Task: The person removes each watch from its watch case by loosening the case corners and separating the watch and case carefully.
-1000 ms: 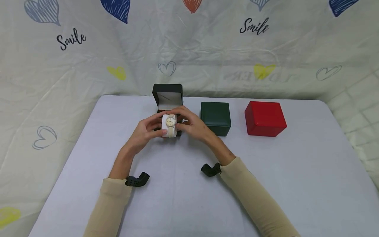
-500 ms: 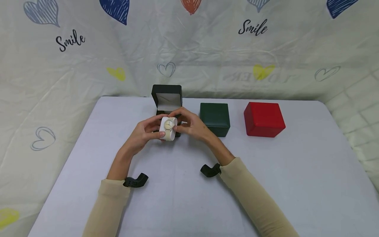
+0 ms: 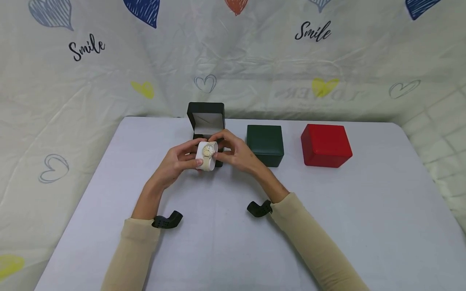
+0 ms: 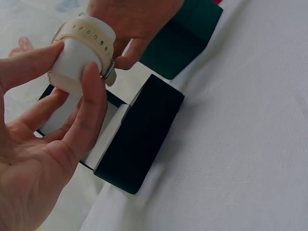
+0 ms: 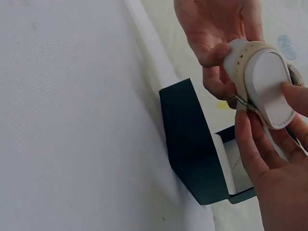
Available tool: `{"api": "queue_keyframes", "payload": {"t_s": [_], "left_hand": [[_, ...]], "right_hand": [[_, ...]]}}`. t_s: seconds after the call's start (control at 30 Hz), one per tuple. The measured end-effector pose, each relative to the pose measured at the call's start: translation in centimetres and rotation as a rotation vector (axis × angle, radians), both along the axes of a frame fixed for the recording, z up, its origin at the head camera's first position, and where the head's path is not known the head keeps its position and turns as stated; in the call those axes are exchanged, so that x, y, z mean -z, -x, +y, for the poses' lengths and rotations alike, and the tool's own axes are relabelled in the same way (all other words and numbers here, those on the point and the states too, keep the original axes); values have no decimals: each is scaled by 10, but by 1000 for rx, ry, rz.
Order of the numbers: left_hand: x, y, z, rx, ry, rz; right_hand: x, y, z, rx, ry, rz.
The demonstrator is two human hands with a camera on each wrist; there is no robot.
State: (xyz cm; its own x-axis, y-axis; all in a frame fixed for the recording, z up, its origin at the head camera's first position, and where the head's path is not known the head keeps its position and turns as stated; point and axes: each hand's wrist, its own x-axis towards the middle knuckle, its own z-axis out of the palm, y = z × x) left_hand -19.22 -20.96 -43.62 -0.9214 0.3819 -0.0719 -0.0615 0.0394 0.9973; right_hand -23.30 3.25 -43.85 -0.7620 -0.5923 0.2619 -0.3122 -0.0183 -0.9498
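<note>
A wristwatch (image 3: 208, 151) with a cream strap and pale round dial is fastened around a white watch cushion (image 4: 72, 62). My left hand (image 3: 176, 165) grips the cushion from the left, thumb in front and fingers behind. From the right, my right hand (image 3: 234, 152) pinches the watch and cushion, its thumb on the cushion's flat end in the right wrist view. The strap's row of holes and the metal buckle (image 5: 244, 103) show in both wrist views. Right behind the hands stands an open dark watch box (image 3: 205, 107), lid up with a pale lining; the hands partly hide its base.
A closed dark green box (image 3: 265, 141) stands just right of my right hand. Farther right is a closed red box (image 3: 325, 145). All stand near the back edge of the white-covered table (image 3: 225, 242), in front of a cloth backdrop (image 3: 255, 44) printed with hearts.
Both hands have kept their hold while the watch and cushion turned from upright to slightly tilted and shifted a little left. The boxes have stayed in place.
</note>
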Motion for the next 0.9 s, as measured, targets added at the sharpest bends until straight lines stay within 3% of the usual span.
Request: {"api": "queue_keyframes", "payload": {"t_s": [0.17,0.4,0.7,0.9], "left_hand": [[1,2,1,-35,-16,7],[3,4,3,-109,7,35],[3,4,8,-166,-8,38],[4,2,11,-161,-4,22]], "right_hand": [[4,-2,-3,10,13,23],[8,-6,-7,-2,17,-34],[10,-9,-16,93,-24,52],[14,-14,-18,138,-43,59]]}}
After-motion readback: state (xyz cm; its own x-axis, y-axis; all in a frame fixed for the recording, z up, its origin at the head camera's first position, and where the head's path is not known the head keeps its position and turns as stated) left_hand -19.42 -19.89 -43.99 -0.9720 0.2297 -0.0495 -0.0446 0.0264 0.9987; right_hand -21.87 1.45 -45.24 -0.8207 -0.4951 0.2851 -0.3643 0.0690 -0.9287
